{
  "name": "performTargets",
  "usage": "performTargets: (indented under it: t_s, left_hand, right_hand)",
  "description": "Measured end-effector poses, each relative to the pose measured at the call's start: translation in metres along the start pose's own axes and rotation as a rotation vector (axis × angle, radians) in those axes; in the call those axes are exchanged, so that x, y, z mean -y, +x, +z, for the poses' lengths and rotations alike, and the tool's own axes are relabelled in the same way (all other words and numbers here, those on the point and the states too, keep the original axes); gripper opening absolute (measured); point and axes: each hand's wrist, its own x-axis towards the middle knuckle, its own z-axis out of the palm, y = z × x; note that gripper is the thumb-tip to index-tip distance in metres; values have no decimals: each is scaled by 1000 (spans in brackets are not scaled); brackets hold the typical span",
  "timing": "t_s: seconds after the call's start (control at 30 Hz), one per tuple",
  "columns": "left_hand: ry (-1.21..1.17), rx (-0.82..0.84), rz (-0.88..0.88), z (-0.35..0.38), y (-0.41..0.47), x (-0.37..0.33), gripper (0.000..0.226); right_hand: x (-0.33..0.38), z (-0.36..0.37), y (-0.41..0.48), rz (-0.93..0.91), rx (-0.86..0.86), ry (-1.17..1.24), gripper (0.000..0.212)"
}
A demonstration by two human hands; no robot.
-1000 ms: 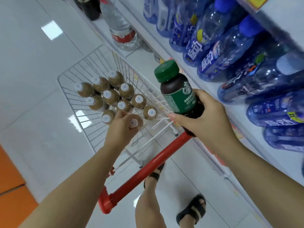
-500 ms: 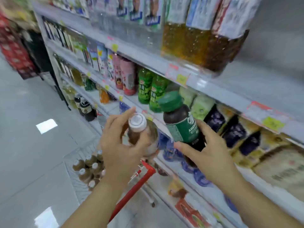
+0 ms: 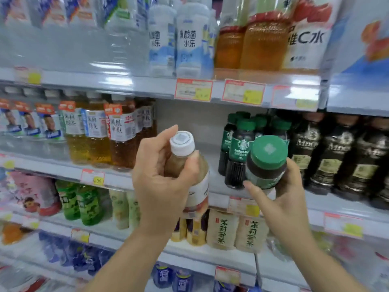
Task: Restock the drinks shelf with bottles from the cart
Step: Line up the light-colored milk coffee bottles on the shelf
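Note:
My left hand (image 3: 162,186) grips a light-brown bottle with a white cap (image 3: 190,163), held upright in front of the middle shelf. My right hand (image 3: 280,197) holds a dark coffee bottle with a green cap (image 3: 267,163), tilted so the cap faces me. Both bottles hover before a bare gap on the shelf (image 3: 189,123), between yellow tea bottles (image 3: 117,140) on the left and a group of matching green-capped coffee bottles (image 3: 242,142) on the right. The cart is out of view.
Dark bottles with gold labels (image 3: 336,157) fill the shelf to the right. Water and orange drinks stand on the shelf above (image 3: 189,39). Green bottles (image 3: 84,203) and beige tea bottles (image 3: 237,230) line the shelf below. Price tags (image 3: 193,89) run along the shelf edges.
My left hand lifted a white-capped bottle out of the cart. Both hands rose with their bottles and the view swung up from the cart to face the middle shelf.

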Motion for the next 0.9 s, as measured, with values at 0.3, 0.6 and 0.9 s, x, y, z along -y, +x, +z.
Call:
performTargets:
  t_s: [0.3,0.6,0.9]
  left_hand:
    - [0,119,99,36,14,12,40]
    - [36,129,171,37,34,35,38]
    - [-65,31,-56,34,57,59,36]
  right_hand:
    - [-39,-1,30,125,-162,-61,59]
    - [-66,10,49,271,-290,-332,67]
    - [-26,42,31,-213,-262,-383,38]
